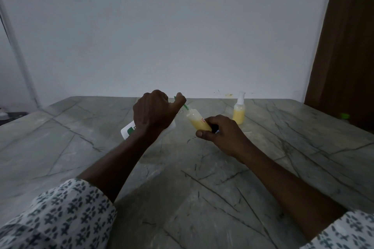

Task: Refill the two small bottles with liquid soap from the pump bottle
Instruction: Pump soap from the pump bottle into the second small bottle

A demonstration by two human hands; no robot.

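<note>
Above the counter (202, 188): two bottles tilted toward each other
Left grip (153, 113): wrapped round the pump bottle (127, 130), one finger by the green nozzle (185, 106)
Right grip (220, 133): clamped on a small bottle (197, 120), partly full, mouth at the nozzle tip
Other small bottle (239, 114): standing further right, capped
Risk: tiny mouth, so any wobble or hard pump probably sends soap down the side

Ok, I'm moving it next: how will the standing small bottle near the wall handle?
The standing small bottle holds yellow soap well up its body, so probably steady. Tall and narrow on the smooth stone table, it may tip if pushed high.
</note>
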